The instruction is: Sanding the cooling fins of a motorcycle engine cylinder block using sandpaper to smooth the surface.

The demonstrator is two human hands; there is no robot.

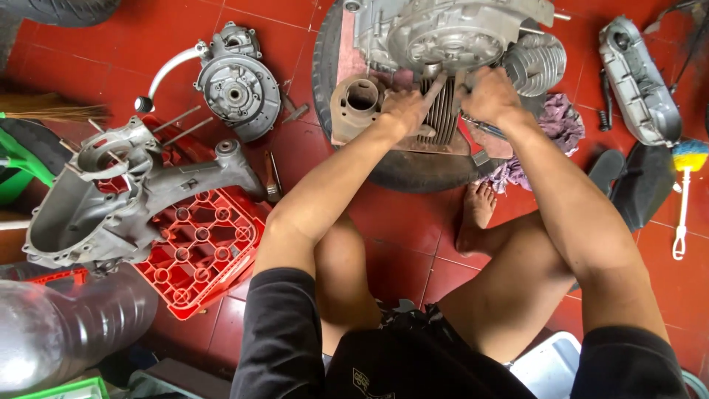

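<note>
A grey metal engine block [443, 33] lies on a black tyre [413, 174] ahead of me. My left hand [406, 107] presses on a dark finned cylinder part [441, 114] just below the engine, one finger stretched up along the fins. My right hand [487, 96] rests on the same area to the right, next to a silver finned cylinder [535, 63]. A thin metal tool [484, 127] lies under my right wrist; whether the hand grips it is hidden. A tan cylinder sleeve [358, 103] stands left of my left hand.
A large grey engine casing [111, 199] lies on a red plastic crate [203, 255] at left. A round casing half with a white tube [236, 85] sits behind it. Another cover [639, 81] and a yellow-blue brush [683, 192] lie right. A purple rag [557, 125] is by the tyre.
</note>
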